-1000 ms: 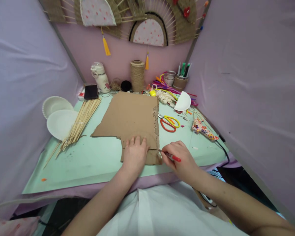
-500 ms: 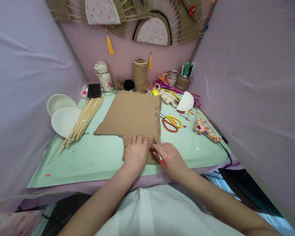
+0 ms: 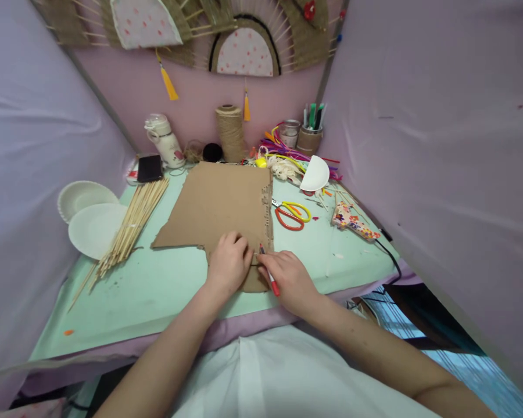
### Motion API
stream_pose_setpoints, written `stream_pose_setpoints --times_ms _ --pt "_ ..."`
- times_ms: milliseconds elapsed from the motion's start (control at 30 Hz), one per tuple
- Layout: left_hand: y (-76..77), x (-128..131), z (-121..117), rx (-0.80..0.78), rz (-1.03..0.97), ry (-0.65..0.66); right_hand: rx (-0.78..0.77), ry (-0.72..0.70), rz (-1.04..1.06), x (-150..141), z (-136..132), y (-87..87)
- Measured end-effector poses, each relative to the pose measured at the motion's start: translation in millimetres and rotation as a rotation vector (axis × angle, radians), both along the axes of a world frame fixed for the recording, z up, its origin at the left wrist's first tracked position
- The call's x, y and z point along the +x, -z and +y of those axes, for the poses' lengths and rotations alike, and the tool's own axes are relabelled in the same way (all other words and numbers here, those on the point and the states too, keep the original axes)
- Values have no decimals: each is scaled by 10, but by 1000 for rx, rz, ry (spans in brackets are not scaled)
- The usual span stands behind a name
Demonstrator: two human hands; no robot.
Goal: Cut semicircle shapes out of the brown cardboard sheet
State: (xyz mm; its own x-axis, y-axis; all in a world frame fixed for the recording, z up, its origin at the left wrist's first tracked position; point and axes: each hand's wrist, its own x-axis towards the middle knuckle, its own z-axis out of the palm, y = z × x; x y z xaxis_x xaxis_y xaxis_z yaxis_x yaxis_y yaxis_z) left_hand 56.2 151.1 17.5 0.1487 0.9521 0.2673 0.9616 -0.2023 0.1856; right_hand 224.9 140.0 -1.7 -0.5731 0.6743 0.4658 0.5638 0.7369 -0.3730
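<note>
A brown cardboard sheet (image 3: 220,200) lies flat on the pale green table (image 3: 157,284). My left hand (image 3: 229,264) presses on its near tab, fingers curled down against the cardboard. My right hand (image 3: 287,278) pinches a red pen (image 3: 270,278) whose tip touches the cardboard beside my left fingers.
Red-and-yellow scissors (image 3: 290,213) lie right of the cardboard, a patterned glue gun (image 3: 353,222) with a black cord farther right. A bundle of wooden skewers (image 3: 131,223) and two white paper plates (image 3: 93,226) lie at left. A twine spool (image 3: 230,132), phone (image 3: 149,168), pen cup (image 3: 309,138) stand at the back.
My right hand has moved left with the pen, from the cardboard's right edge to a spot beside my left fingers. My left hand has curled its fingers. The view has shifted slightly.
</note>
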Motion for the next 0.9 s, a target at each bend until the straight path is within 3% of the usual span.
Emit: stream_pose_setpoints --times_ms 100,167,267,333,567,900 --pt "54 26 -8 52 -25 3 -149 -27 127 57 51 -57" --pt "48 38 -10 46 -15 12 -298 -17 326 137 127 -117" --pt "15 47 -3 16 3 3 -464 104 623 262 292 -176" --pt "-2 52 3 4 12 -6 -490 175 691 299 399 -166" --pt "-5 64 5 1 35 -3 -475 164 586 137 504 -24" --pt "-17 71 1 4 15 -2 -363 148 487 86 480 -13"
